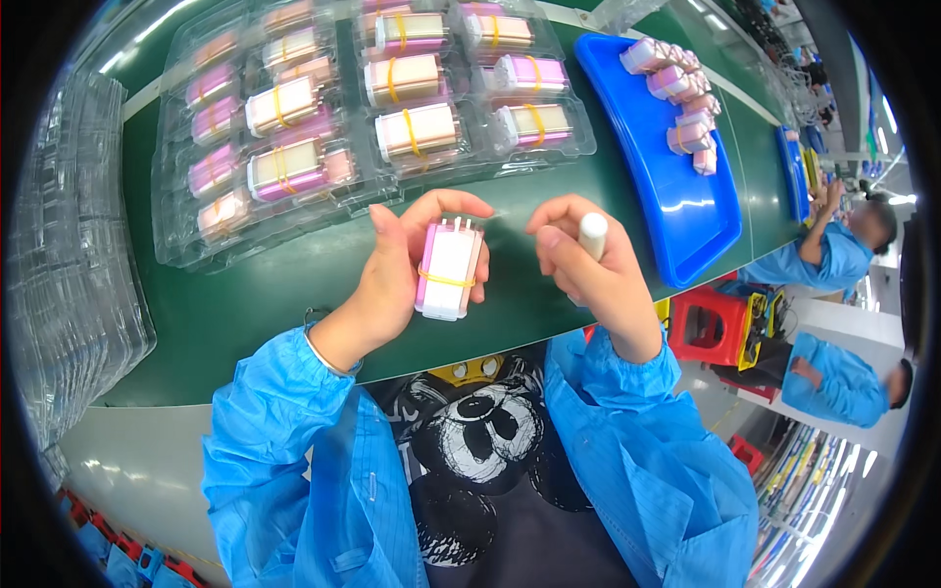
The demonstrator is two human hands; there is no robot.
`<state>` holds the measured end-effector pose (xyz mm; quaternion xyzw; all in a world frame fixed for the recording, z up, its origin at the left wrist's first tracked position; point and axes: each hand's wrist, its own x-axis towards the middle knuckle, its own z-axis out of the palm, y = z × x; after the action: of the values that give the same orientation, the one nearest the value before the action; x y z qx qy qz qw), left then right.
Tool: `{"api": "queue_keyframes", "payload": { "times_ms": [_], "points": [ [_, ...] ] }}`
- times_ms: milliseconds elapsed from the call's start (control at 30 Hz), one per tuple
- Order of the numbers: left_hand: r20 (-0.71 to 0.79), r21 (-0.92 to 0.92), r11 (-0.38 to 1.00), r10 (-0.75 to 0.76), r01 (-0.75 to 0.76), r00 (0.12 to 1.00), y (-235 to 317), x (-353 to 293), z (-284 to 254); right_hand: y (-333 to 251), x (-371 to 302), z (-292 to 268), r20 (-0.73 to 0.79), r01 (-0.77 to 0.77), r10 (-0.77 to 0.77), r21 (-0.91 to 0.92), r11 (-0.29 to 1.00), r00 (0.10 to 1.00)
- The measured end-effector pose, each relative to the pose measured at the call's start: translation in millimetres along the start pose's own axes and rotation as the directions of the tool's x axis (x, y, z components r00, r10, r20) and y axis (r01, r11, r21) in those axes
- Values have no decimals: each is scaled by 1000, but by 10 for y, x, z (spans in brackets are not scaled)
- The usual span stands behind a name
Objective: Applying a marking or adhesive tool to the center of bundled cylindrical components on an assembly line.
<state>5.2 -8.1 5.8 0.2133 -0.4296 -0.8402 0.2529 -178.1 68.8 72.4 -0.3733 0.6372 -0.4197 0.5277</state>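
My left hand (377,284) is closed around a block-shaped bundle (449,267) of white and pink pieces, bound with a yellow rubber band. Short white prongs stick out of its far end. To the right of it, apart from the bundle, my right hand (610,284) grips a white, round-ended, pen-like stick (593,233); most of the stick is hidden by the fingers. Both hands are above the near part of the green table (245,333). Beyond my left hand, clear plastic trays (358,181) hold several similar banded bundles (417,134) in rows.
A blue tray (676,220) at the right holds a cluster of pink and white pieces (686,93) toward its far end. Stacked clear plastic trays (74,255) stand at the far left. Two people in blue (838,377) sit off to the right, near a red stool (708,323).
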Motion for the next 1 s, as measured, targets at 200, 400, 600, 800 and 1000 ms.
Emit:
{"api": "queue_keyframes", "payload": {
  "times_ms": [200, 400, 600, 800, 1000],
  "points": [
    [-88, 62, 998, -21, 27, 996, -6, -31, 30, -25, 120, 145, 93, 27, -24, -37, 999, 995],
    [-149, 65, 997, -30, 40, 988, -17, -15, 10, -89, 238, 292, 167, 45, -46, 10, 999, 985],
    [-211, 181, 983, 28, 11, 977, -20, -55, 59, 67, 362, 334, 242, 215, -186, -97, 972, 952],
    [-149, 152, 988, 15, 8, 989, -3, -51, 19, -63, 299, 158, 262, 5, 9, -56, 998, 965],
    [-66, 262, 962, -59, 74, 996, 134, -72, 8, -54, 120, -122, 249, 118, -125, 42, 992, 960]
  ]
}}
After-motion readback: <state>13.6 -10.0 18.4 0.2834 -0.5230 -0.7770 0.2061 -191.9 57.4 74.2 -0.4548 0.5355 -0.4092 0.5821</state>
